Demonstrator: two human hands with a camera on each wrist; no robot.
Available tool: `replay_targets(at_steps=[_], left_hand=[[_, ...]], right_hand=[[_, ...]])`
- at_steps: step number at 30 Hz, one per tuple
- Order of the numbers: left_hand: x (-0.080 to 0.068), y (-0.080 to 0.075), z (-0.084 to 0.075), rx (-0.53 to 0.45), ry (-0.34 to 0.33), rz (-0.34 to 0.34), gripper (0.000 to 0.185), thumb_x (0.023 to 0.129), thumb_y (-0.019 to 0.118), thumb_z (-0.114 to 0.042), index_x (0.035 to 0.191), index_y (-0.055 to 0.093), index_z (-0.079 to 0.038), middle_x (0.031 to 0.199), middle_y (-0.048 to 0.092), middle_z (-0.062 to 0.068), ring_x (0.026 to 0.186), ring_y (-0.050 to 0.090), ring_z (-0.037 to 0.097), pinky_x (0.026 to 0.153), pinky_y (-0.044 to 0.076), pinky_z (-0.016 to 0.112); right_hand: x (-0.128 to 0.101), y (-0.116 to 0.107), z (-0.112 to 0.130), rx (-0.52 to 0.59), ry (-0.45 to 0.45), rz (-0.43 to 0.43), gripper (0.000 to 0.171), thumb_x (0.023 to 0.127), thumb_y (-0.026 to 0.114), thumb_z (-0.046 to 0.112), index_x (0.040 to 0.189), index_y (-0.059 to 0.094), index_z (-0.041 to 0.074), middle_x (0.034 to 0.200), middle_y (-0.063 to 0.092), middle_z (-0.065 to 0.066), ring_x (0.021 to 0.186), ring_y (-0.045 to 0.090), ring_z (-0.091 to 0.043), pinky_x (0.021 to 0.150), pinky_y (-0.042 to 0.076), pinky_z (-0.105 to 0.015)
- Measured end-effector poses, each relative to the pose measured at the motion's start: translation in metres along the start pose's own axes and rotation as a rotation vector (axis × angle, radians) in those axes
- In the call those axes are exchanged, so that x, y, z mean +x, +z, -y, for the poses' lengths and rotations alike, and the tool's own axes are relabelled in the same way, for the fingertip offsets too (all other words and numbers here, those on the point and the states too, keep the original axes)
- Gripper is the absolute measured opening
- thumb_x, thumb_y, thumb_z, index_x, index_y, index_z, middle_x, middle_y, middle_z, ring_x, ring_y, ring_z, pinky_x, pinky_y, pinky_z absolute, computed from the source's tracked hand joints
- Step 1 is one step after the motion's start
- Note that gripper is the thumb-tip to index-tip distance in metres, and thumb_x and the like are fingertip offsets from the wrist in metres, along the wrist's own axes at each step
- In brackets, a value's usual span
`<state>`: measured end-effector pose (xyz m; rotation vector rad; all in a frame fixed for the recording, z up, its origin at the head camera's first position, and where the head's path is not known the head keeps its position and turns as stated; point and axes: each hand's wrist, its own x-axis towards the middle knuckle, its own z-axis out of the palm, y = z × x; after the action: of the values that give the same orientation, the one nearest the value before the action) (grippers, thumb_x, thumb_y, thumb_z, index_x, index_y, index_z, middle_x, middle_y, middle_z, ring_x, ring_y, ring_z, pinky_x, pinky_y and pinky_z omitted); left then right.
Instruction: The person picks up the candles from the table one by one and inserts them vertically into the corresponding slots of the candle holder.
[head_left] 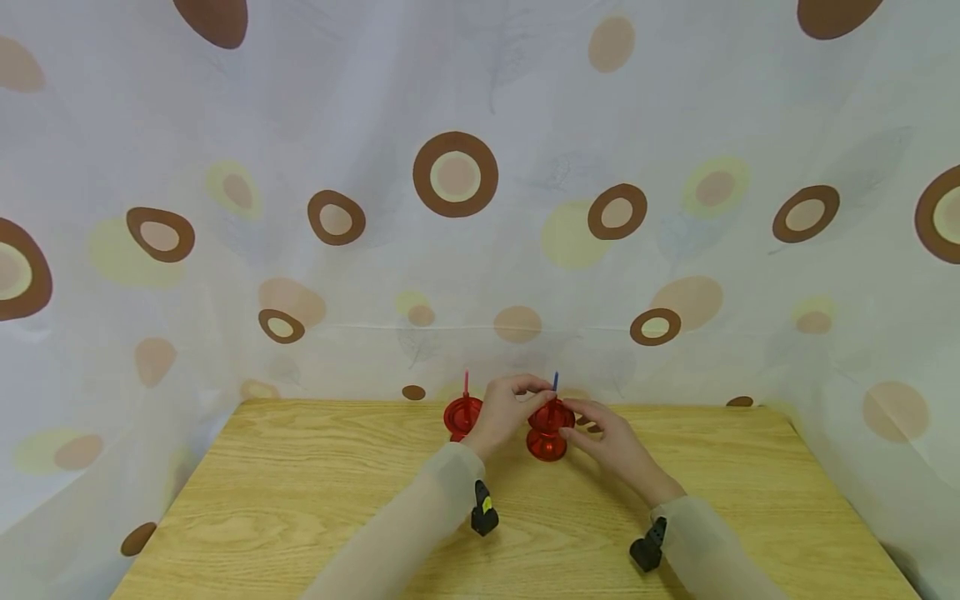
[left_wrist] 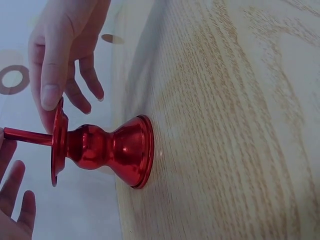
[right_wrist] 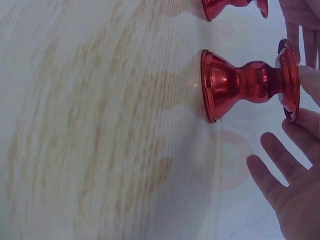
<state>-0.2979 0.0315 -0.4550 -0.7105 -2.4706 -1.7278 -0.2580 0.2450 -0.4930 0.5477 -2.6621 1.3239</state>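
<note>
Two shiny red metal candle holders are in the head view. The right candle holder (head_left: 547, 447) stands upright on its flared base, with a thin blue candle (head_left: 556, 380) rising from its tube (left_wrist: 30, 136). My left hand (head_left: 510, 408) pinches with thumb and index finger where the candle meets the tube top. On the right side, my right hand (head_left: 611, 442) holds the rim of the dish (right_wrist: 289, 80) between thumb and fingers; its other fingers are spread. Left of my left hand stands the other candle holder (head_left: 459, 414), bearing a pink candle (head_left: 466, 382) and partly hidden by that hand.
A wooden table (head_left: 315, 483) lies under the holders, which stand near its back edge. Behind and on both sides hangs a pale curtain (head_left: 375, 275) with brown and yellow oval patterns. Black wrist cameras sit by the left sleeve (head_left: 442, 487) and the right sleeve (head_left: 697, 533).
</note>
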Motion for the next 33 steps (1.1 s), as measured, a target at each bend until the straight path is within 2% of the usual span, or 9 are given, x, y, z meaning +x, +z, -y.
replay_targets(at_steps=[8,15,27,33], left_hand=[[-0.002,0.000,-0.001,-0.023,0.006,0.009,0.018,0.100,0.072,-0.019,0.111,0.080,-0.006,0.109,0.078,0.002,0.112,0.067,0.020,0.102,0.053,0.041],[-0.008,-0.001,0.000,-0.065,0.007,0.002,0.025,0.100,0.072,-0.018,0.122,0.074,-0.007,0.116,0.076,0.005,0.111,0.068,0.021,0.100,0.054,0.040],[-0.018,-0.005,-0.001,-0.078,0.023,0.010,0.016,0.100,0.072,-0.020,0.113,0.077,-0.012,0.107,0.076,-0.001,0.103,0.067,0.011,0.094,0.055,0.030],[-0.026,-0.007,-0.002,-0.084,0.043,0.021,0.017,0.100,0.072,-0.021,0.111,0.077,-0.009,0.106,0.076,0.000,0.099,0.067,0.010,0.090,0.057,0.034]], right_hand=[[0.000,0.000,0.003,-0.008,0.008,0.002,0.048,0.100,0.073,0.020,0.144,0.062,0.005,0.141,0.063,-0.016,0.113,0.063,-0.034,0.094,0.054,-0.051],[0.000,0.000,0.004,-0.010,0.011,0.002,0.048,0.100,0.073,0.020,0.144,0.061,0.005,0.139,0.064,-0.017,0.113,0.063,-0.035,0.095,0.054,-0.053],[0.000,-0.001,0.005,-0.025,-0.007,-0.007,0.045,0.100,0.073,0.019,0.142,0.063,0.007,0.139,0.064,-0.015,0.112,0.062,-0.032,0.093,0.054,-0.051],[-0.001,-0.001,0.007,-0.049,-0.022,-0.010,0.043,0.100,0.072,0.019,0.140,0.064,0.006,0.140,0.063,-0.016,0.114,0.062,-0.035,0.095,0.053,-0.055]])
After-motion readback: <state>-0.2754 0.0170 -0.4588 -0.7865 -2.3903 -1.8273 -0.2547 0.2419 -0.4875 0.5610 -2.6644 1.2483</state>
